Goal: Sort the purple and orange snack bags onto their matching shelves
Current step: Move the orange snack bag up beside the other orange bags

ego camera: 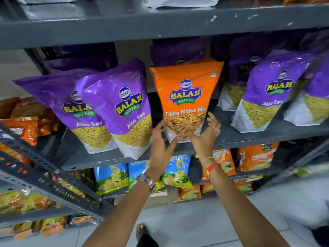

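An orange Tikha Mitha Mix bag (186, 97) stands upright on the grey middle shelf (277, 134), among purple Aloo Sev bags. Two purple bags (115, 106) lean to its left and more purple bags (267, 93) stand to its right and behind. My left hand (161, 145) holds the orange bag's lower left corner, thumb on its front. My right hand (206, 134) cups its lower right corner, fingers curled around the side edge. The bag's bottom edge is hidden by my hands.
Blue chip bags (110, 177) and orange snack bags (256, 157) fill the shelf below. A second rack (46, 177) on the left carries orange bags (25, 129) and yellow packs. An upper shelf (160, 24) runs overhead. A tiled floor (195, 220) and my foot lie below.
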